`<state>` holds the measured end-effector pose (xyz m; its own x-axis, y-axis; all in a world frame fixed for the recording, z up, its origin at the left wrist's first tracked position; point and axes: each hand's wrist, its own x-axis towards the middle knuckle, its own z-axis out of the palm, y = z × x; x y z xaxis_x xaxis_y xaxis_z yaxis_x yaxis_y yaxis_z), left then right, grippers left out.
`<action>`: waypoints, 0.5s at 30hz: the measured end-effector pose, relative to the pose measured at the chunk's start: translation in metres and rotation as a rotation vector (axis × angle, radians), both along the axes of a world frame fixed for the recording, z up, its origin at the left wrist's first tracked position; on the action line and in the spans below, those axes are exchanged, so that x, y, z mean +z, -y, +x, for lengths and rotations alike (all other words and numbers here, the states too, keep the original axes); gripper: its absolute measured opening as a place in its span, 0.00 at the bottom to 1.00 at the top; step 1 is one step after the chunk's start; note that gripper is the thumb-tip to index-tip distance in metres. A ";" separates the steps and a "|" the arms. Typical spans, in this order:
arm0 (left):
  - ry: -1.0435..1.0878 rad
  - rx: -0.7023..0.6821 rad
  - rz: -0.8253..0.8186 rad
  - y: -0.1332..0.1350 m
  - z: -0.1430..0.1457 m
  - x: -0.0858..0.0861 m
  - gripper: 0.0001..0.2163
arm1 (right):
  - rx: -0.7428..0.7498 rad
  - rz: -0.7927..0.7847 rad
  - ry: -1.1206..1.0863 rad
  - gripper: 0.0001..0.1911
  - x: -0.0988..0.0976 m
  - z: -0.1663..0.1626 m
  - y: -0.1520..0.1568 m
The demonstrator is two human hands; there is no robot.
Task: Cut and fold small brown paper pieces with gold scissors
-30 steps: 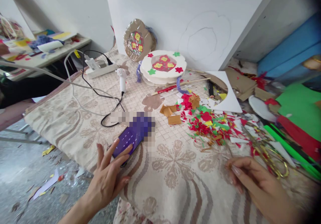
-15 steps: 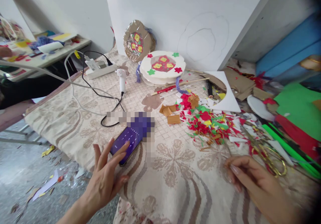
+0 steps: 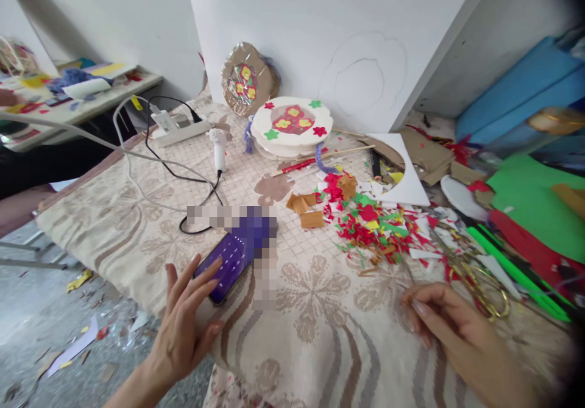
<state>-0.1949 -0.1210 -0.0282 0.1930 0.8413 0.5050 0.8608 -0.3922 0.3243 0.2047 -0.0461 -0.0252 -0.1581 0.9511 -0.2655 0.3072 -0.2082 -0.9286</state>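
A smartphone [image 3: 232,269] with a lit purple screen lies on the patterned tablecloth [image 3: 315,335]; its far end is blurred out. My left hand [image 3: 183,319] is over its near edge, fingers spread, one fingertip on or just above the screen. To the right, my right hand [image 3: 452,329] is closed in a pinch near the table's front, and whatever sits between thumb and forefinger is too small to name. Gold-handled scissors [image 3: 484,292] lie just beyond it. A pile of red, green, yellow and white scraps [image 3: 375,231] spreads beyond both hands.
A white flower-decorated lantern-like piece [image 3: 292,124] and a brown one [image 3: 247,82] stand by a white board [image 3: 292,24]. A white glue gun [image 3: 219,149], power strip [image 3: 183,133] and cables occupy the left. Coloured sheets [image 3: 539,194] lie at right.
The view has shifted slightly, so most things sit a little further left. My left hand's fingers have moved slightly toward the phone's near left part. My right hand keeps its pinch.
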 end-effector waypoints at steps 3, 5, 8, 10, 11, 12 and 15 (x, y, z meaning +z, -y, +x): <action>0.043 0.004 0.054 0.003 0.002 -0.004 0.21 | 0.008 -0.008 -0.004 0.07 0.000 0.000 0.000; 0.053 0.019 0.059 0.004 0.002 -0.007 0.22 | 0.008 -0.006 -0.007 0.07 0.000 0.000 0.000; 0.062 0.025 0.072 0.005 0.002 -0.009 0.23 | -0.007 -0.008 -0.005 0.07 -0.001 0.001 0.000; 0.072 0.033 0.079 0.005 0.003 -0.010 0.24 | -0.005 -0.013 -0.001 0.07 -0.002 0.002 0.000; 0.080 0.040 0.085 0.005 0.003 -0.011 0.24 | -0.001 -0.013 0.002 0.07 -0.003 0.003 0.000; 0.086 0.045 0.089 0.005 0.004 -0.011 0.24 | 0.004 -0.012 0.005 0.07 -0.004 0.004 0.000; 0.090 0.061 0.093 0.005 0.004 -0.011 0.24 | 0.011 -0.008 0.008 0.07 -0.006 0.006 0.001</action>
<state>-0.1906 -0.1256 -0.0396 0.0935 0.7988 0.5943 0.8529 -0.3722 0.3660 0.2107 -0.0469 -0.0311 -0.1659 0.9472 -0.2744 0.3169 -0.2122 -0.9244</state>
